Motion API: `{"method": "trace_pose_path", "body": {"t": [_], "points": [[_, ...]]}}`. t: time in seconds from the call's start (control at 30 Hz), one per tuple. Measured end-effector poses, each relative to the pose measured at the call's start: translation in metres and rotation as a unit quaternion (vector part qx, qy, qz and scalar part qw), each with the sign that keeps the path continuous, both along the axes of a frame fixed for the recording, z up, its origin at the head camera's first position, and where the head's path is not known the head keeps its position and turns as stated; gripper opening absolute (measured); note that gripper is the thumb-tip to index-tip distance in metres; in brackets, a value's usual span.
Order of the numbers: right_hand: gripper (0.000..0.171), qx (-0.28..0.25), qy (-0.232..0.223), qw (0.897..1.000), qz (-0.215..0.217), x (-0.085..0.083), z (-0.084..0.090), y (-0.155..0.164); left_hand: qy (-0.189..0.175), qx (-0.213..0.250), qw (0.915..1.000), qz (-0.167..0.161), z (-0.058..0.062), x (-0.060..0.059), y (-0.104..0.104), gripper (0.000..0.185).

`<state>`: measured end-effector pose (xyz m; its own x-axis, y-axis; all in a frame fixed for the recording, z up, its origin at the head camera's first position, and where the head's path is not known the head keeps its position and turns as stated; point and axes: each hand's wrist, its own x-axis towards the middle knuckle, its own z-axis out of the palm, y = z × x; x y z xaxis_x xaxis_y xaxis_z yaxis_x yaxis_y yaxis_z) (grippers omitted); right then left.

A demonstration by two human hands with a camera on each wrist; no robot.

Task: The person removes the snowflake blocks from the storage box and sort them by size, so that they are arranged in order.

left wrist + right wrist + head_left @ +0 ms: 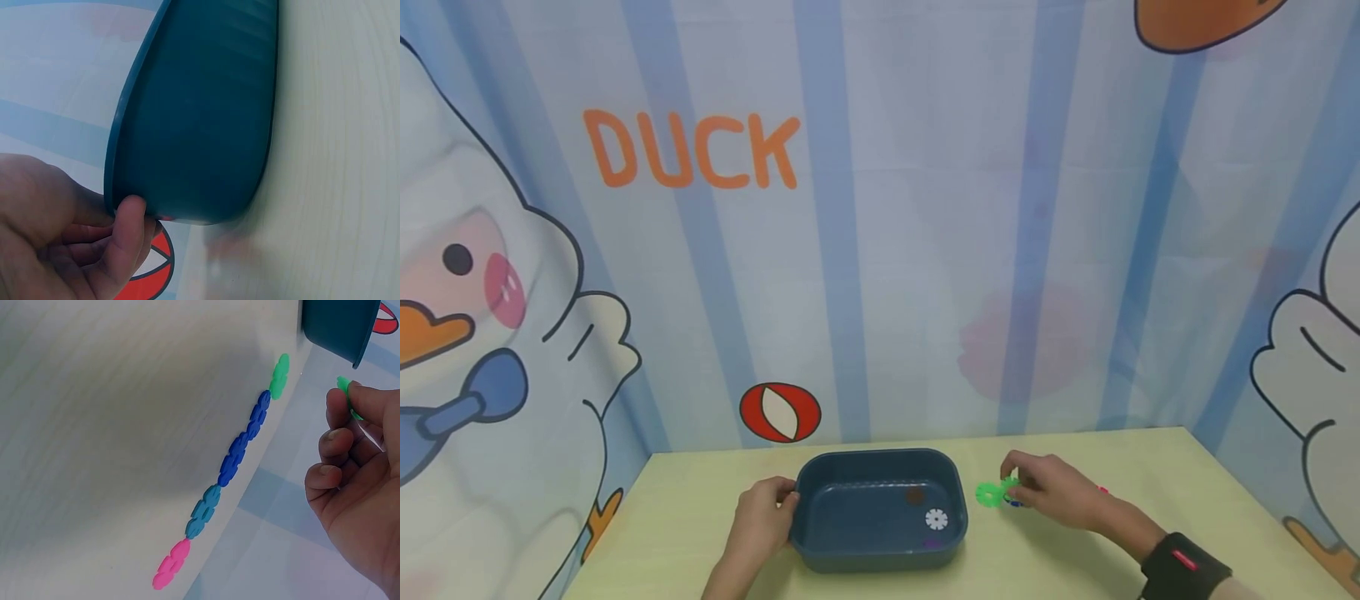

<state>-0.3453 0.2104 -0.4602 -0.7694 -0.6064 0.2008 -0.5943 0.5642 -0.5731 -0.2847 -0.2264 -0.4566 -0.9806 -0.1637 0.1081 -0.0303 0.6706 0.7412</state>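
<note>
A dark teal basin (880,471) stands on the pale wooden table (700,517). My left hand (781,498) grips its left rim, the thumb (128,215) pressed on the basin (200,112) edge. Inside lie a white snowflake disc (936,519), a brown disc (914,496) and a purple one (932,543). Right of the basin, my right hand (1017,486) pinches a green snowflake disc (345,387) between thumb and forefinger, just above the table. Another green disc (988,495) lies flat beside it.
A row of discs lies on the table under my right hand: green (279,376), two blue (256,415), teal (204,510) and pink (170,564). A duck-print curtain (880,208) closes off the back and sides. A black wrist strap (1180,567) is on my right arm.
</note>
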Motion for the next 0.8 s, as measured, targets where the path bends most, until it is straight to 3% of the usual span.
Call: {"method": "trace_pose_path", "body": {"t": [0.33,0.8], "points": [[0.009,-0.011,0.013,1.000,0.014,0.000,0.000,0.012,-0.004,-0.003,1.0000,0.003,0.000,0.000,-0.001,0.021],[0.010,0.002,0.012,1.000,-0.028,-0.003,-0.001,0.028,-0.007,0.006,1.0000,0.002,0.000,0.001,0.000,0.021]]}}
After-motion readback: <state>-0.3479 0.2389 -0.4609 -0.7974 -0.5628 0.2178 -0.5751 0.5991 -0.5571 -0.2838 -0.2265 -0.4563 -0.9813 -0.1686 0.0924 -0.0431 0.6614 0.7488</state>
